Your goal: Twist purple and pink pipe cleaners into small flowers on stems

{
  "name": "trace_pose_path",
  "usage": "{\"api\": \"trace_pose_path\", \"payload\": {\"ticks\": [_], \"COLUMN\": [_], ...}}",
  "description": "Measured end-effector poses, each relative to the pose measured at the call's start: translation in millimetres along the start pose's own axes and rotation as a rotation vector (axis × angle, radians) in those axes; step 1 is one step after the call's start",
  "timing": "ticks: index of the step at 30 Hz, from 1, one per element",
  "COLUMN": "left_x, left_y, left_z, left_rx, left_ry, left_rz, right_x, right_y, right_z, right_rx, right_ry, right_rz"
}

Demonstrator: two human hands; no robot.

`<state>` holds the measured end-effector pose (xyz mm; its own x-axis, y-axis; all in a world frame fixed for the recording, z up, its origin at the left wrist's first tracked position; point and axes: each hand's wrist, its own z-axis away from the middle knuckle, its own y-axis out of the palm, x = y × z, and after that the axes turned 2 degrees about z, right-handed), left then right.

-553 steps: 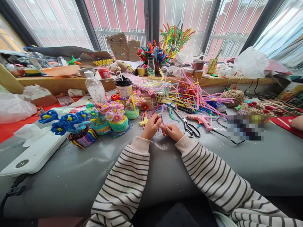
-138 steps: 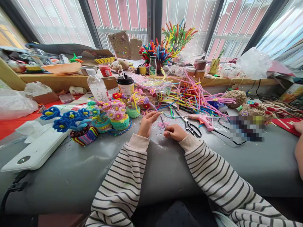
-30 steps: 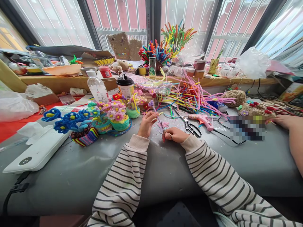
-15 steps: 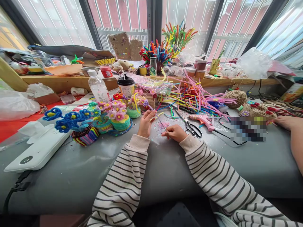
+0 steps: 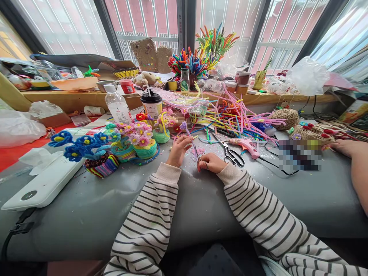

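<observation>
My left hand (image 5: 178, 150) is closed, pinching a thin purple pipe-cleaner stem (image 5: 190, 132) with a small purple flower (image 5: 183, 125) at its upper end. A short way to the right, my right hand (image 5: 212, 163) curls its fingers around what looks like a small pair of scissors (image 5: 196, 151). Their slim blades point up toward the stem below my left fingers; whether they touch it I cannot tell. Pink fluffy trimmings (image 5: 199, 151) lie on the grey table (image 5: 184, 207) behind the blades.
Larger black-handled scissors (image 5: 234, 157) and a pink glue gun (image 5: 244, 145) lie to the right. Pipe-cleaner flower pots (image 5: 146, 150) stand left, near a white power bank (image 5: 43, 184). Loose pipe cleaners (image 5: 230, 115) pile up behind. Another person's arm (image 5: 358, 168) rests at the right edge.
The purple flower has swung to the right, above my left fingers, and its stem stands steeper. The blades in my right hand now show more clearly beside the stem. The view has shifted slightly.
</observation>
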<state>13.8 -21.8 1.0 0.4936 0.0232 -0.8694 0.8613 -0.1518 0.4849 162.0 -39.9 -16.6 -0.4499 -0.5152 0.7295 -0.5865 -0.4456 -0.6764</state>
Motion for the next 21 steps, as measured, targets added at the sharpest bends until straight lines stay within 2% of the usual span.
{"api": "trace_pose_path", "payload": {"ticks": [6,15,18,21], "left_x": [2.9,0.9,0.7,0.8], "left_y": [-3.1,-1.2,-0.7,-0.2], "left_z": [-1.6,-0.9,-0.7,-0.5], "left_rx": [0.042,-0.078,-0.095,-0.08], "left_ry": [-0.01,0.058,0.066,0.07], "left_rz": [-0.047,-0.007,0.006,0.02], "right_x": [0.7,7.6,6.8,4.3], "right_y": [2.6,8.1,7.3,5.9], "right_z": [-0.9,-3.6,-3.5,-3.2], "right_rx": [-0.034,-0.217,-0.206,-0.136], "right_ry": [-0.025,0.084,0.072,0.029], "right_rz": [-0.109,-0.181,-0.18,-0.171]}}
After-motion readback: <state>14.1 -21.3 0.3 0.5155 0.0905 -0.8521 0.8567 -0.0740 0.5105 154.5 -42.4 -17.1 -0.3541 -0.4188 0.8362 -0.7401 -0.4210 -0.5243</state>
